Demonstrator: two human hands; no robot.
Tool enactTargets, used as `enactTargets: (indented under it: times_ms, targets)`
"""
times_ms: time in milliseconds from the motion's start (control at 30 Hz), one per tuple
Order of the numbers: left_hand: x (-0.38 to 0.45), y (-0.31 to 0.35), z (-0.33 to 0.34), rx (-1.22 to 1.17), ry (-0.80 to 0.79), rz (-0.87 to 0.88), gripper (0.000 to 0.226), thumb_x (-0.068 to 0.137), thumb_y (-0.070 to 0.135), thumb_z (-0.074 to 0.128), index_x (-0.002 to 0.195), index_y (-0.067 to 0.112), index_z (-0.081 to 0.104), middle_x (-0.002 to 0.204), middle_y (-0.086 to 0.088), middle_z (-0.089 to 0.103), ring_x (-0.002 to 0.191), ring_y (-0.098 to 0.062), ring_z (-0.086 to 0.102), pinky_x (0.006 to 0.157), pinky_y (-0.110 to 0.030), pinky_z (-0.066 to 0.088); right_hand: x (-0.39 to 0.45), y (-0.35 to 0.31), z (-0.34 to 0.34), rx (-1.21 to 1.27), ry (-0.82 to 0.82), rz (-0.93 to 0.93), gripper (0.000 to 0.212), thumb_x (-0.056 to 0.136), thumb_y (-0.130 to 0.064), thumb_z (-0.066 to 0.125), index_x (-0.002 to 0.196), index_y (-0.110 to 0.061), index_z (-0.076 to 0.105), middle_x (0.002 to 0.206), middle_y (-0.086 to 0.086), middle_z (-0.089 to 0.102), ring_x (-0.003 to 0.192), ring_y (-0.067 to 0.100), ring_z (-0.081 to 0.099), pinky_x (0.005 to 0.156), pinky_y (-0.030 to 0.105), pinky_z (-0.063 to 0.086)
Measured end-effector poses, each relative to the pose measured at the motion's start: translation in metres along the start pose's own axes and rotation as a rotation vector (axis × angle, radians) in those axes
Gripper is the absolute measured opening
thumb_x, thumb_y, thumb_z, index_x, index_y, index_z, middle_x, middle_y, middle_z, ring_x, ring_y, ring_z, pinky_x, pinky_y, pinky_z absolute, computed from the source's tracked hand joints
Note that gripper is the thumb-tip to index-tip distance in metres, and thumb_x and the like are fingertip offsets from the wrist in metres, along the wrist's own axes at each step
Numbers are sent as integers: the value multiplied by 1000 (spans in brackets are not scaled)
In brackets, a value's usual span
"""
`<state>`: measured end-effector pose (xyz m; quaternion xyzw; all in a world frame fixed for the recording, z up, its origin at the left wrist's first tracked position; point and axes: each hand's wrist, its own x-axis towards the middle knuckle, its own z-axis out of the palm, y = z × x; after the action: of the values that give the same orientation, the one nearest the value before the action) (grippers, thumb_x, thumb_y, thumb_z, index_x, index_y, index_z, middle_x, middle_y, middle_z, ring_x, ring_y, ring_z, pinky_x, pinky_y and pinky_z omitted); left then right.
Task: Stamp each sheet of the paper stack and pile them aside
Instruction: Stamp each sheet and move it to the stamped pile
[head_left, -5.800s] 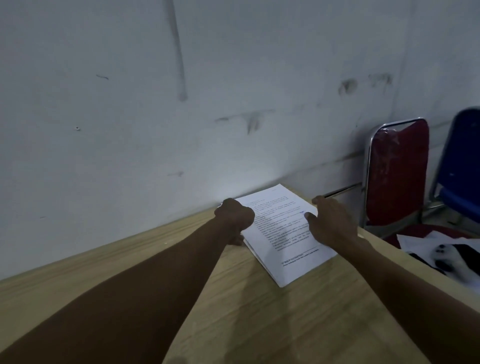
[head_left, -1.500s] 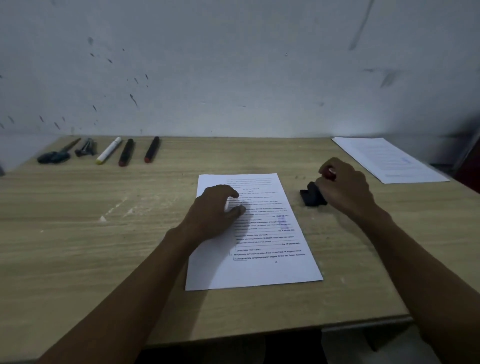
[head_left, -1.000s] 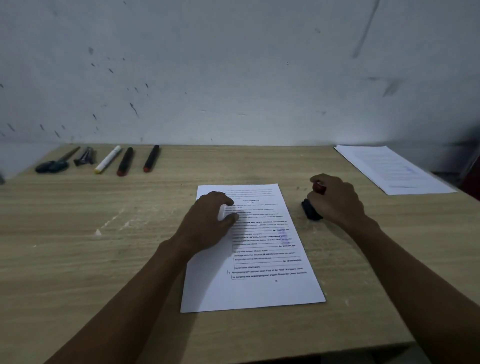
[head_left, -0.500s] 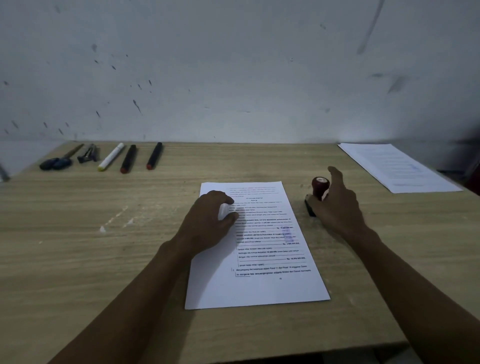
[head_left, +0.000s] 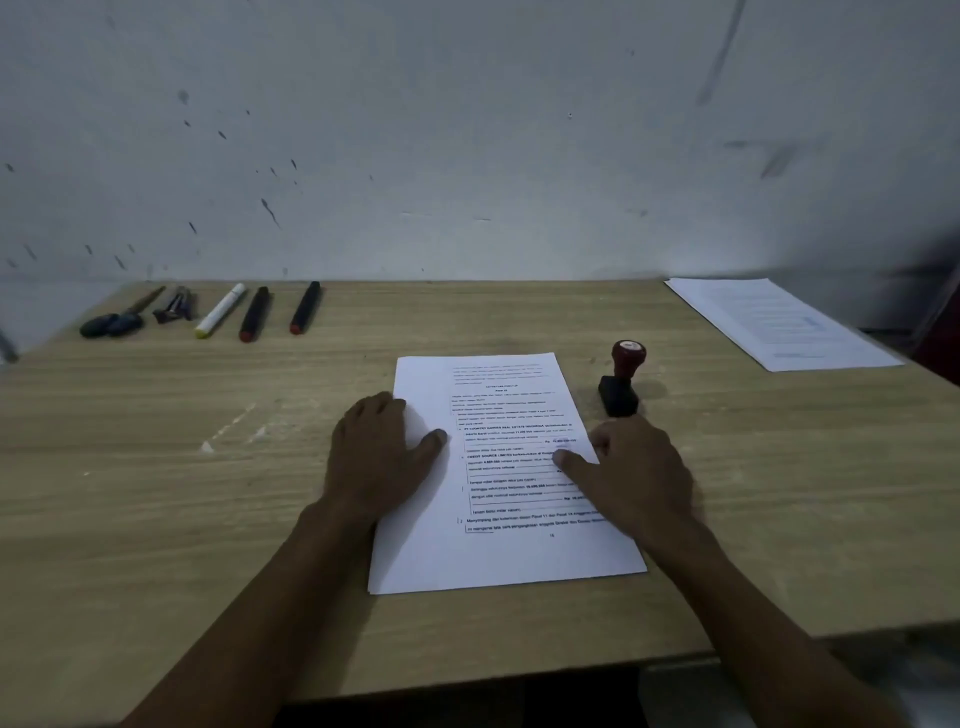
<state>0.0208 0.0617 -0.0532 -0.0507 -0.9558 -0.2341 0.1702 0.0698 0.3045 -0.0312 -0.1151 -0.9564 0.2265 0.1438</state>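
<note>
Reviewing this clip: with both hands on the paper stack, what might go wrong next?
1. The right hand lies across the sheet's right edge, about where the faint stamp mark sits; fresh ink may smear.
2. The left hand presses the paper stack flat; lifting the top sheet may drag a second one.
3. The stamp stands upright beside the stack and may get knocked over.

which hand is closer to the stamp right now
Right. The right hand lies on the paper stack's right edge just below the stamp; the left hand rests across the sheet.
</note>
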Motion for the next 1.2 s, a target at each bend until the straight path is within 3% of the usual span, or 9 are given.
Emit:
enactTargets:
  times_ms: [167,433,567,733,833,900,967,1067,1200]
  targets:
    - [-5,0,0,42,35,29,39,85,49,57,91,11,55,105,-6,60,104,-27,53,93,-41,41,-8,-7,0,206,74,83,27,74,-37,82,91,-22,68,87,-10,67,79,13,65,70,33,55]
    - [-5,0,0,28,64,41,40,85,49,58,93,10,56,103,-4,61,101,-26,55,91,-38,42,-6,-8,-3,413,123,126,8,76,-24,82,79,-22,75,75,-9,69,73,14,68,72,43,58]
    - [-5,-2,-2,-39,45,30,50,85,47,63,114,7,57,116,-8,62,111,-28,55,96,-39,41,-7,-6,-3,548,159,121,7,78,-18,81,84,-17,79,74,-8,72,71,11,69,73,42,59]
    - [-4,0,-13,-370,52,-150,49,86,36,66,125,10,50,115,-9,63,105,-27,59,81,-34,44,-7,-8,-12,813,131,117,9,85,-8,73,83,-16,77,74,-2,75,69,13,72,71,39,62]
    - [-4,4,-21,-706,84,-322,56,87,30,68,135,12,45,121,-7,64,110,-24,60,92,-40,49,-8,-11,-24,987,125,104,16,88,-5,69,80,-19,75,73,-4,75,69,11,73,61,24,60]
    - [-3,7,-26,-872,97,-369,40,88,30,67,123,13,59,110,-3,69,98,-17,65,82,-33,54,-8,-12,-32,1078,116,102,13,90,-6,67,84,-14,76,77,0,76,72,15,74,62,23,59]
    - [-2,11,-35,-969,83,-317,15,89,26,66,88,14,74,86,-1,74,77,-12,67,65,-23,52,-7,-13,-41,1120,122,112,10,90,-7,66,88,-10,76,79,4,76,74,17,74,66,27,60]
    - [6,25,-46,-1067,102,-304,21,87,20,69,70,8,73,74,-13,71,66,-23,63,70,-38,52,-4,-11,-51,1113,189,133,9,88,-9,69,81,-12,75,74,3,75,71,15,72,66,28,60]
    - [23,65,-57,-1097,138,-255,33,80,21,77,59,-1,64,59,-10,54,56,-19,46,63,-38,41,5,9,-72,1045,304,101,12,86,-11,73,77,-18,73,69,-9,73,67,5,70,57,14,55]
